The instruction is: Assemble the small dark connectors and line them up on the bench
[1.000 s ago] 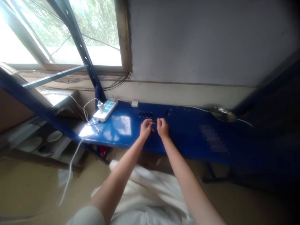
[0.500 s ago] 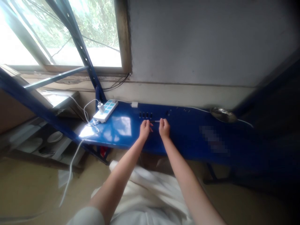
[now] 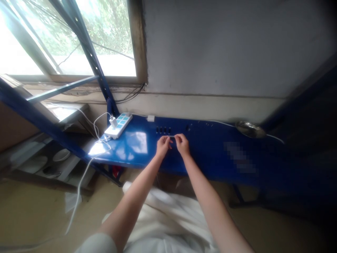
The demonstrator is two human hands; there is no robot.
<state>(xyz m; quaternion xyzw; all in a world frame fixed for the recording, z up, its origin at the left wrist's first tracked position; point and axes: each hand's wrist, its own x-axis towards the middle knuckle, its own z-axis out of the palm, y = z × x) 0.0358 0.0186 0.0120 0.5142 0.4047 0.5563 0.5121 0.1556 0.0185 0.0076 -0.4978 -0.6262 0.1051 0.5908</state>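
Observation:
Over the blue table [image 3: 207,154], my left hand [image 3: 163,146] and my right hand [image 3: 182,143] face each other closely. A thin, light rod-like piece [image 3: 171,136] spans the small gap between them. Each hand pinches one end of it, so the ends are hidden by fingers. Its exact kind is too small to make out. Just beyond my left hand stand several small black pieces [image 3: 165,130] in a row. A small dark piece [image 3: 187,127] lies past my right hand.
A white power strip [image 3: 118,125] with a plug sits at the table's left end. Near the wall are a white adapter [image 3: 151,118], tiny bits [image 3: 209,124] and a shiny metal dish-like object [image 3: 250,129]. A white cable [image 3: 79,186] hangs off the left side.
My right hand has moved left, closer to my left hand, and less of the rod-like piece shows between them. My left hand has hardly moved.

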